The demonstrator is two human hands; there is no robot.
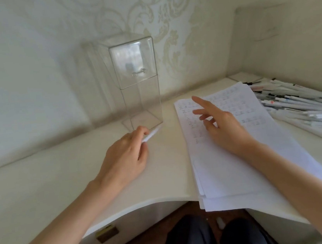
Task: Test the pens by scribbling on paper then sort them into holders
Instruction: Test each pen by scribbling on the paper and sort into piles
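My left hand (127, 152) pinches a white pen (152, 134) whose tip points toward the base of a tall clear plastic holder (136, 80) standing at the back of the desk. The holder looks empty and has a clear lid with a small handle. My right hand (219, 124) hovers over a stack of white paper (232, 163) with its fingers spread and holds nothing. Small pen marks cover the upper part of the top sheet. A heap of several white pens (300, 104) lies at the right of the paper.
The white desk (62, 184) has a curved front edge, and the paper stack overhangs it. Patterned walls close off the back and right, forming a corner. A second clear holder (257, 22) stands blurred at the far right. My knees show below the desk.
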